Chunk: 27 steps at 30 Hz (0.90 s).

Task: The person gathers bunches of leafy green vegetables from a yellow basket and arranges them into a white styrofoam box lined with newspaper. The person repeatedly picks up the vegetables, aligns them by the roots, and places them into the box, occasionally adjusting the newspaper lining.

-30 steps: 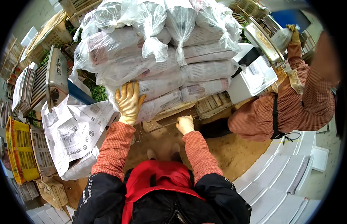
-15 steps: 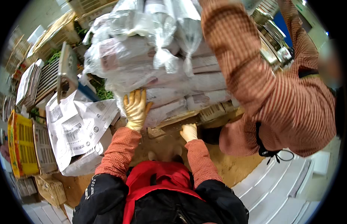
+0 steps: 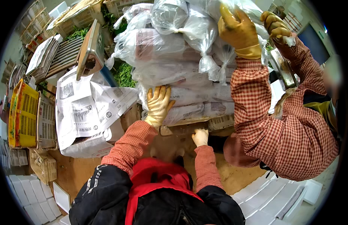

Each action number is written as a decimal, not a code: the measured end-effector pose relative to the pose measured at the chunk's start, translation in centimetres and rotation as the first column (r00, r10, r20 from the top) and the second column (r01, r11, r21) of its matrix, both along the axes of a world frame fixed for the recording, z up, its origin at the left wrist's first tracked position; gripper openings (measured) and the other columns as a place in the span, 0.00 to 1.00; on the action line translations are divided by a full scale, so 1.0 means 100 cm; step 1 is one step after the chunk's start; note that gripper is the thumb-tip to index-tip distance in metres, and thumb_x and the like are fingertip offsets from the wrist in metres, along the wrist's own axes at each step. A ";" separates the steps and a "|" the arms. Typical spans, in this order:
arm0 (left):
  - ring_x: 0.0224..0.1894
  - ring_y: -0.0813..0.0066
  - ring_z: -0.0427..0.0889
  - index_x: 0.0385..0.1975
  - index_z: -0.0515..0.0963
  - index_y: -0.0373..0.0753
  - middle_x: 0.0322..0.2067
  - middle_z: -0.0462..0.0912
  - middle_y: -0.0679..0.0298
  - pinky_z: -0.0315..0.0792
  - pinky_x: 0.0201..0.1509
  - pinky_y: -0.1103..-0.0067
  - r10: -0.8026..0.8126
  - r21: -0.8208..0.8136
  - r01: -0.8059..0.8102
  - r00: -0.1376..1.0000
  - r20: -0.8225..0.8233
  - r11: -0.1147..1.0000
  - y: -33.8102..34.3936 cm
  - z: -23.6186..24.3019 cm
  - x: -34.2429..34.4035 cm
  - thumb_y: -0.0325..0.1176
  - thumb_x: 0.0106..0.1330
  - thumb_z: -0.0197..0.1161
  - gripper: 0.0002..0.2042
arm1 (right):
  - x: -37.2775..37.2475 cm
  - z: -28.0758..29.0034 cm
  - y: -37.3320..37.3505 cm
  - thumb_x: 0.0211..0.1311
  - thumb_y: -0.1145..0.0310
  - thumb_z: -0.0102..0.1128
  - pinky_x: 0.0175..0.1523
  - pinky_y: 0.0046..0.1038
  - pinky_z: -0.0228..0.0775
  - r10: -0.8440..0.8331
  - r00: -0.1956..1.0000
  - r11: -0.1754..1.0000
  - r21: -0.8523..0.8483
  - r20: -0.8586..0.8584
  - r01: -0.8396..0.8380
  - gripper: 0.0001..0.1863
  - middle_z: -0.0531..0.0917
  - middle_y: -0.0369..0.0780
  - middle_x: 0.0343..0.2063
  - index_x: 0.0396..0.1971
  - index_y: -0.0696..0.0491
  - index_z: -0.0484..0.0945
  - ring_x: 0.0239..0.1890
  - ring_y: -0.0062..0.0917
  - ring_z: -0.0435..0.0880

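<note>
A stack of clear plastic bags, holding paper-wrapped bundles, rises in front of me. My left hand, in a pale yellow glove, lies with fingers spread against the stack's lower left side. Low beside the stack's front edge is my right hand, curled into a fist; whatever it may hold is hidden. Knotted bag ends hang down the front. On the right, a co-worker in checked sleeves has one gloved hand at the upper bags and the other gloved hand curled farther right.
Printed newspaper sheets drape a white box at left. Beyond are a yellow crate, a paper stack and green leaves. White foam boxes stand at lower left, with white panels at lower right.
The view has shifted, so the stack appears farther right. The co-worker's gloved hands have come into view at the upper bags. My left hand stays spread on the stack and my right stays curled.
</note>
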<state>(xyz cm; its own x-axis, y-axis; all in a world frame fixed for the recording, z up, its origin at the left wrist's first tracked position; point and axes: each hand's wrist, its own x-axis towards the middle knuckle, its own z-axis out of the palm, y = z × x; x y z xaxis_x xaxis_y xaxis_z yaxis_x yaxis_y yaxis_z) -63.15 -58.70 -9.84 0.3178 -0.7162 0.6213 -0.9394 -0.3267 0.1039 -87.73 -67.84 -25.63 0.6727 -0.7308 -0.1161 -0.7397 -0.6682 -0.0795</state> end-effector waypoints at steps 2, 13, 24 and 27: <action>0.54 0.60 0.68 0.50 0.72 0.38 0.49 0.73 0.57 0.58 0.60 0.60 -0.034 -0.019 0.034 0.999 0.006 0.999 -0.002 0.002 0.001 0.44 0.47 0.68 0.30 | -0.005 -0.017 -0.001 0.45 0.58 0.63 0.50 0.38 0.64 -0.006 1.000 0.999 -0.043 -0.019 0.006 0.13 0.82 0.42 0.28 0.27 0.50 0.82 0.39 0.35 0.79; 0.49 0.58 0.77 0.44 0.77 0.35 0.45 0.79 0.55 0.69 0.55 0.70 -0.246 -0.424 0.072 0.896 -0.370 0.903 0.082 0.027 0.001 0.24 0.54 0.63 0.16 | -0.005 0.023 0.001 0.49 0.61 0.61 0.49 0.39 0.65 0.036 0.994 0.997 0.070 -0.107 -0.029 0.15 0.83 0.44 0.33 0.35 0.54 0.81 0.39 0.37 0.80; 0.46 0.62 0.79 0.45 0.76 0.32 0.44 0.79 0.52 0.71 0.51 0.77 0.247 0.124 -0.528 0.170 -0.954 0.840 0.341 -0.105 -0.163 0.23 0.62 0.54 0.12 | -0.011 -0.017 -0.012 0.47 0.59 0.61 0.43 0.39 0.69 0.174 0.983 0.980 -0.109 0.051 -0.168 0.13 0.83 0.44 0.28 0.30 0.50 0.82 0.35 0.39 0.81; 0.45 0.62 0.79 0.45 0.75 0.34 0.43 0.79 0.53 0.72 0.50 0.75 0.298 0.186 -0.500 0.152 -0.942 0.846 0.355 -0.124 -0.205 0.27 0.61 0.55 0.13 | -0.011 -0.015 -0.014 0.48 0.58 0.59 0.41 0.40 0.70 0.184 0.983 0.981 -0.075 0.027 -0.182 0.13 0.83 0.45 0.28 0.27 0.51 0.82 0.33 0.42 0.81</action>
